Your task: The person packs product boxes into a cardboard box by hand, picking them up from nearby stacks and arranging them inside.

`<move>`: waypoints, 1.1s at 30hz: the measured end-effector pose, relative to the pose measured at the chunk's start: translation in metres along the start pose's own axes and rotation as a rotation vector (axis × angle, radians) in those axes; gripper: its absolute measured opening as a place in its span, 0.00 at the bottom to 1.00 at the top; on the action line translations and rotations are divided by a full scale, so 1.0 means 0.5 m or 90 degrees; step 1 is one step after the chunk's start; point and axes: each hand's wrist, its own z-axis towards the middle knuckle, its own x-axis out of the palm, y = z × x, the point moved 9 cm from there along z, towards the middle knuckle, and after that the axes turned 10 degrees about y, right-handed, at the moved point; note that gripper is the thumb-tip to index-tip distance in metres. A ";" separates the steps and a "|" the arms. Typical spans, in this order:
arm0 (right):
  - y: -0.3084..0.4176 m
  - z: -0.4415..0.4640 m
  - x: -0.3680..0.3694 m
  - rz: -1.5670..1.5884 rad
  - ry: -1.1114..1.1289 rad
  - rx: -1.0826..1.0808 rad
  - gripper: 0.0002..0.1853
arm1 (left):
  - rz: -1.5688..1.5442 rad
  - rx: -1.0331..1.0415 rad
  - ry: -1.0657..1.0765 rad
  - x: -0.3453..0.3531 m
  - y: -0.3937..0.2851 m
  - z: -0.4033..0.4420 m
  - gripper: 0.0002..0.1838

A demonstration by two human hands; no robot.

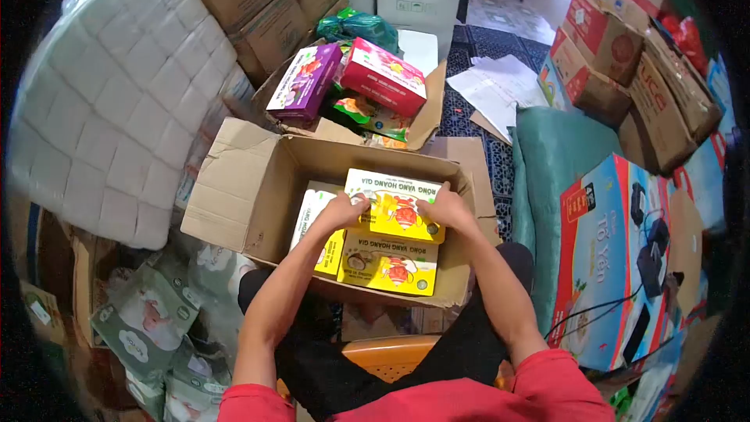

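An open cardboard carton [262, 203] stands between my knees with yellow-and-white product boxes inside. Both hands grip the upper yellow-and-white box [394, 181], which has a red cartoon figure printed on it. My left hand [341, 212] is closed on its left side, thumb over the top face. On the right side, my right hand [445, 209] is closed the same way; the fingers beneath are hidden. Nearer me lies a second yellow box [388, 270], partly overlapped by the held one. A third box [312, 205] sits at the left, partly behind my left forearm.
Beyond the carton, another open carton [433, 101] holds a purple box [305, 82], a pink box [383, 74] and green packets. White wrapped packs [117, 101] rise at left. A green sack [558, 141] and a large blue box [601, 258] with black adapters stand at right.
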 end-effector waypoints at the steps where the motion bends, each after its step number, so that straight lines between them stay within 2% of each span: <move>1: 0.006 -0.004 -0.005 -0.013 -0.006 0.005 0.53 | 0.000 0.010 0.003 0.001 -0.007 0.011 0.46; 2: -0.001 -0.001 0.003 0.020 0.059 0.039 0.54 | -0.001 0.016 0.007 0.001 -0.010 0.021 0.46; 7: 0.002 0.023 0.019 -0.031 0.062 0.031 0.53 | -0.001 0.027 -0.068 -0.016 -0.030 0.018 0.45; 12: 0.008 0.023 0.024 -0.022 0.067 0.031 0.50 | 0.069 0.026 0.011 0.013 -0.001 0.050 0.31; 13: 0.006 0.025 0.027 -0.027 0.078 0.031 0.49 | 0.134 0.077 0.031 0.029 0.007 0.075 0.27; 14: 0.009 0.022 0.021 -0.048 0.033 0.018 0.44 | 0.199 0.128 0.051 0.050 0.018 0.102 0.23; 17: 0.024 -0.001 0.018 -0.068 0.059 0.018 0.38 | 0.230 0.155 0.067 0.068 0.020 0.099 0.16; 19: 0.035 0.000 0.014 -0.075 0.039 -0.005 0.37 | 0.103 0.045 0.086 0.038 -0.015 0.038 0.23; 20: 0.041 -0.001 0.014 -0.081 0.030 -0.018 0.36 | 0.290 0.126 0.137 0.071 0.000 0.085 0.23; 23: 0.059 -0.013 0.020 -0.097 0.050 -0.027 0.34 | 0.209 0.116 0.130 0.063 0.009 0.082 0.23; 24: 0.069 -0.018 0.022 -0.124 0.047 -0.029 0.34 | 0.246 0.163 0.096 0.074 0.029 0.116 0.20; 27: 0.080 -0.033 0.036 -0.209 0.023 -0.043 0.32 | 0.270 0.132 0.047 0.076 0.061 0.139 0.20; 30: 0.060 0.008 0.098 -0.310 -0.017 -0.074 0.30 | 0.262 0.073 0.091 0.084 0.090 0.154 0.31; 33: 0.050 0.024 0.143 -0.433 -0.064 -0.087 0.27 | 0.175 0.052 0.078 0.069 0.078 0.140 0.39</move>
